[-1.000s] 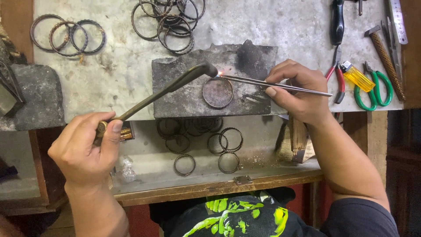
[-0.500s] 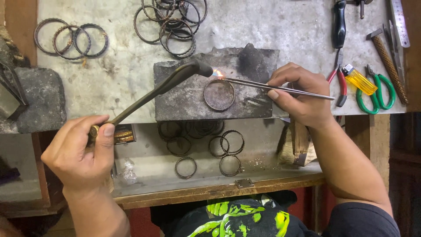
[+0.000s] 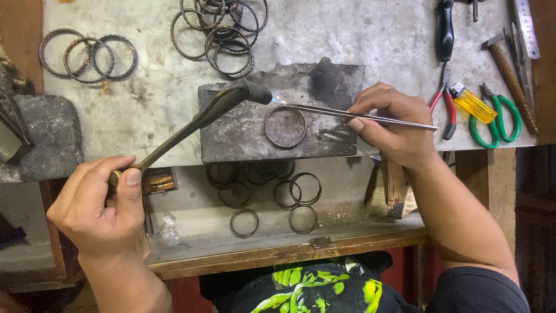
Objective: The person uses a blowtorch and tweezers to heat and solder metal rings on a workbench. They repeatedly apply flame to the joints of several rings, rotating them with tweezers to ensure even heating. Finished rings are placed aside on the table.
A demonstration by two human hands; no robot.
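Head view: left hand [image 3: 101,203] grip clenched round torch [image 3: 191,124] handle, nozzle over top-left of dark block [image 3: 243,136], small flame at tip. Right hand [image 3: 394,124] pinching long tweezers [image 3: 359,114], tips right at flame. Ring [image 3: 285,126] lying flat mid-block, just below tweezer tips. More rings [image 3: 272,194] in tray below block. Yellow lighter [image 3: 473,102], pliers way right of block on desk [image 3: 370,40].

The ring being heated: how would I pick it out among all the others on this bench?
Find the dark stone block at the middle of the grey bench. One ring lies flat on it, just below the torch tip. It is the only ring on the block; the others lie in heaps behind or in the tray below.
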